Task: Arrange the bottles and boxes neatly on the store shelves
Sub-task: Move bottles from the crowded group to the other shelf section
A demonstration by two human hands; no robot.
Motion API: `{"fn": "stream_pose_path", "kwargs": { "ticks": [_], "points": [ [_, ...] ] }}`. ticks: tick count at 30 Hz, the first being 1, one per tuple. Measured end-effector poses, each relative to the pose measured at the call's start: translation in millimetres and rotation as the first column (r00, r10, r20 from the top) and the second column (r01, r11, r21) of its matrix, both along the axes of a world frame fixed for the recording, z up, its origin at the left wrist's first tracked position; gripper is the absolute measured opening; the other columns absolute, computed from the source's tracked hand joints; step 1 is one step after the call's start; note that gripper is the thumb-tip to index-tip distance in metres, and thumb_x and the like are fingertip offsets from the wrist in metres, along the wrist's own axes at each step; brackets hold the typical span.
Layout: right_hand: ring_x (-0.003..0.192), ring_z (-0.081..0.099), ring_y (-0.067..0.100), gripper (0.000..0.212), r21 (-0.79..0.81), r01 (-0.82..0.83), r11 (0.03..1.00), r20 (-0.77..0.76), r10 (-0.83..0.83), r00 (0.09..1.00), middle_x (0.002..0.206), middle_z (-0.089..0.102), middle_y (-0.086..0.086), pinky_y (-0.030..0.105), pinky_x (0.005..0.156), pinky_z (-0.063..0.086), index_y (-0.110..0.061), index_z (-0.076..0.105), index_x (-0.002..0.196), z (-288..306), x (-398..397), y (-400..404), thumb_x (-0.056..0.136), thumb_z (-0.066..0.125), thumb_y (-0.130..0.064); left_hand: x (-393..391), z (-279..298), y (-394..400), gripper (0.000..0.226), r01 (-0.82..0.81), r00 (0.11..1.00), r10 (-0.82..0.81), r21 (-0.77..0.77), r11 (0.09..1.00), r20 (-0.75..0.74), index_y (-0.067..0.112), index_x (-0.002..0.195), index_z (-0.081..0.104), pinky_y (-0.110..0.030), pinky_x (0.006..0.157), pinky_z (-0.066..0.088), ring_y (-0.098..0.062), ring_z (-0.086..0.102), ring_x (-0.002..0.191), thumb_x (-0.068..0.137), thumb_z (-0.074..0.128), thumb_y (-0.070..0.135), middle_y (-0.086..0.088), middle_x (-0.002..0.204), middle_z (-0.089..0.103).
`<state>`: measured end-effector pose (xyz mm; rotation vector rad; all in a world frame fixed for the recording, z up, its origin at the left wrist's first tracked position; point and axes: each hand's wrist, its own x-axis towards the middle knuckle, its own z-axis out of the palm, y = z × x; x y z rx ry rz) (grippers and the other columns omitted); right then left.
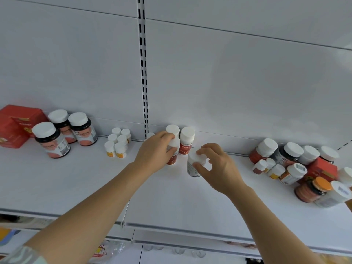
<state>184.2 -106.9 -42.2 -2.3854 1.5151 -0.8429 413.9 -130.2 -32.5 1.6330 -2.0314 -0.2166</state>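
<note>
On the white shelf (76, 183), my left hand (155, 151) grips a white bottle with a red label (173, 159) by its upper part. Two like bottles stand behind it against the back wall, one (172, 130) at the left and one (187, 140) at the right. My right hand (215, 165) holds a white-capped bottle with a pale label (193, 166) by its cap, just right of the red-label bottles. Both held bottles stand upright on the shelf.
At the left stand a red box (15, 124), three dark bottles (51, 140) and several small white bottles (118, 142). A jumbled pile of bottles and a red box (322, 168) fills the right end. The slotted upright (143, 73) runs up the back wall.
</note>
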Motion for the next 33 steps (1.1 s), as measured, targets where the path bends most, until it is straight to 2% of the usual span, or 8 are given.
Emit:
{"fn": "stream_pose_path", "kwargs": {
  "ticks": [7,13,15,18,22,26,29,33],
  "points": [
    [0.08,0.059,0.021,0.033,0.017,-0.001,1.0,0.007,0.0,1.0,0.123,0.052,-0.01,0.042,0.065,0.055,-0.024,0.061,0.113,6,-2,0,0.084,0.068,-0.036,2,2,3,0.046,0.005,1.0,-0.005,-0.023,1.0,0.029,0.018,0.126,0.054,-0.036,0.075,0.049,-0.024,0.057,0.103,0.089,0.065,0.042,0.003,0.128,0.053],
    [0.08,0.059,0.02,0.038,0.037,0.002,0.999,0.022,-0.003,1.0,0.119,0.05,-0.007,0.043,0.065,0.056,-0.026,0.062,0.116,17,-1,5,0.082,0.066,-0.042,4,9,6,0.04,-0.007,0.999,0.011,-0.111,0.994,0.037,0.014,0.12,0.057,-0.037,0.076,0.051,-0.025,0.056,0.106,0.09,0.064,0.038,-0.001,0.122,0.057],
    [0.081,0.059,0.019,0.043,0.067,0.016,0.998,0.034,-0.019,0.999,0.115,0.048,-0.007,0.042,0.068,0.056,-0.031,0.062,0.119,24,0,7,0.08,0.065,-0.047,5,8,9,0.038,0.0,1.0,0.004,-0.134,0.991,0.029,0.013,0.118,0.059,-0.038,0.075,0.051,-0.026,0.057,0.103,0.089,0.064,0.037,-0.002,0.119,0.059],
    [0.083,0.057,0.015,0.052,0.128,0.059,0.99,0.039,-0.065,0.997,0.11,0.047,-0.004,0.04,0.077,0.055,-0.031,0.06,0.127,33,0,8,0.079,0.073,-0.045,6,7,16,0.037,0.009,1.0,-0.006,-0.165,0.986,0.021,0.011,0.116,0.06,-0.041,0.075,0.052,-0.028,0.058,0.099,0.089,0.064,0.035,-0.003,0.113,0.06],
    [0.092,0.057,0.013,0.05,0.182,0.052,0.982,0.066,-0.065,0.996,0.108,0.049,-0.003,0.036,0.085,0.052,-0.022,0.065,0.119,46,-1,8,0.075,0.079,-0.04,4,11,33,0.036,0.002,1.0,-0.003,-0.185,0.983,-0.006,0.009,0.116,0.061,-0.042,0.075,0.052,-0.028,0.058,0.099,0.089,0.064,0.032,-0.004,0.113,0.061],
    [0.099,0.057,0.012,0.047,0.212,0.006,0.977,0.058,-0.019,0.998,0.112,0.055,-0.008,0.029,0.086,0.048,-0.023,0.063,0.119,58,0,12,0.078,0.076,-0.041,2,21,54,0.03,-0.028,0.999,0.024,-0.187,0.982,-0.022,0.011,0.113,0.06,-0.039,0.075,0.05,-0.026,0.057,0.098,0.091,0.061,0.032,-0.003,0.112,0.06],
    [0.087,0.057,0.009,0.044,0.179,-0.031,0.983,0.098,0.014,0.995,0.108,0.06,-0.012,0.021,0.078,0.043,-0.029,0.063,0.119,62,5,20,0.079,0.077,-0.041,5,25,71,0.028,-0.07,0.998,0.069,-0.191,0.979,-0.014,0.013,0.11,0.06,-0.04,0.074,0.051,-0.025,0.057,0.098,0.092,0.059,0.034,-0.002,0.11,0.061],
    [0.07,0.053,0.003,0.036,0.043,-0.133,0.99,0.156,0.125,0.98,0.102,0.064,-0.011,0.023,0.068,0.044,-0.028,0.071,0.104,57,18,33,0.072,0.082,-0.043,17,23,99,0.028,-0.132,0.99,0.139,-0.201,0.971,0.019,0.012,0.11,0.062,-0.03,0.067,0.045,-0.023,0.058,0.097,0.091,0.06,0.032,-0.002,0.108,0.062]
  ]
}}
